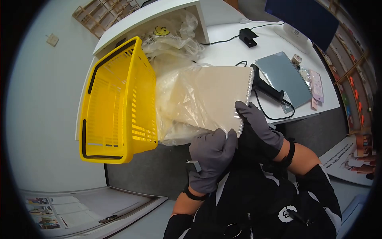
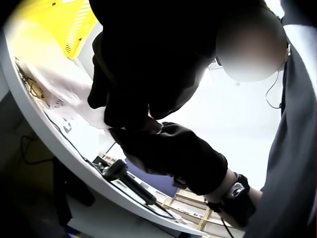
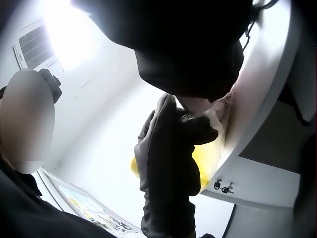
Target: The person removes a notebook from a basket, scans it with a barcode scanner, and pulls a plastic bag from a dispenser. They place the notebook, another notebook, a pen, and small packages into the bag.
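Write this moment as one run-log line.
left hand: grips notebook, near edge | right hand: grips notebook, spiral side | plastic bag: over part of notebook | yellow basket: beside plastic bag

Beige spiral notebook point(image 1: 225, 93), tilted, half inside a crumpled clear plastic bag point(image 1: 179, 109).

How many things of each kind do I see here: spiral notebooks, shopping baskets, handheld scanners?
Spiral notebooks: 2 (beige notebook held by the left hand and right hand; grey notebook lying on the counter)
Yellow shopping basket: 1
Handheld scanner: 1
Total: 4
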### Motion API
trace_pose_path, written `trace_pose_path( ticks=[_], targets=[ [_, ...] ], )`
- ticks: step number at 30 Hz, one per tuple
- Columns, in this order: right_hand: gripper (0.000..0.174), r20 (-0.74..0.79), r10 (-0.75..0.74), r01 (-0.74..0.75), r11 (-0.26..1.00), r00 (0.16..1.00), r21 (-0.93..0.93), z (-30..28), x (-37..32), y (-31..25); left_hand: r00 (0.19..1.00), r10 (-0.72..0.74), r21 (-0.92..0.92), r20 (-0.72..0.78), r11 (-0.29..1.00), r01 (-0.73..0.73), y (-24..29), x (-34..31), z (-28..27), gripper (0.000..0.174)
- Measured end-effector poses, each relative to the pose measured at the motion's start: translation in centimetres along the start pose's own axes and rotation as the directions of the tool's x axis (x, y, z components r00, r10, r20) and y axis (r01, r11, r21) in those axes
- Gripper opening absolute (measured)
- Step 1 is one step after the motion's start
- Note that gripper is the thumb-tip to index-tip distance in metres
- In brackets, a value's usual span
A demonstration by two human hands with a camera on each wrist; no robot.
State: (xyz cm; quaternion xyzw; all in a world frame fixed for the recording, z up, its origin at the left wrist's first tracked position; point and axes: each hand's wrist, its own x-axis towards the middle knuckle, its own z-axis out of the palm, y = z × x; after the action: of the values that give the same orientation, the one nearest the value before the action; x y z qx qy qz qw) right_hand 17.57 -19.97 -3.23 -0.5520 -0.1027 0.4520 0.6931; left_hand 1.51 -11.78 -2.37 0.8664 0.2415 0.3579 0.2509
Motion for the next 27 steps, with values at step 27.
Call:
trace_pose_path(
  ticks=[27],
  targets=[
    [0.045, 0.306, -0.054, 0.198, 0.863, 0.951, -0.465, -4.6, 0.1, 3.1, 0.975, 0.196, -0.082, 0.105, 0.979, -0.188, -2.9, -3.3, -4.5, 0.02]
  ],
)
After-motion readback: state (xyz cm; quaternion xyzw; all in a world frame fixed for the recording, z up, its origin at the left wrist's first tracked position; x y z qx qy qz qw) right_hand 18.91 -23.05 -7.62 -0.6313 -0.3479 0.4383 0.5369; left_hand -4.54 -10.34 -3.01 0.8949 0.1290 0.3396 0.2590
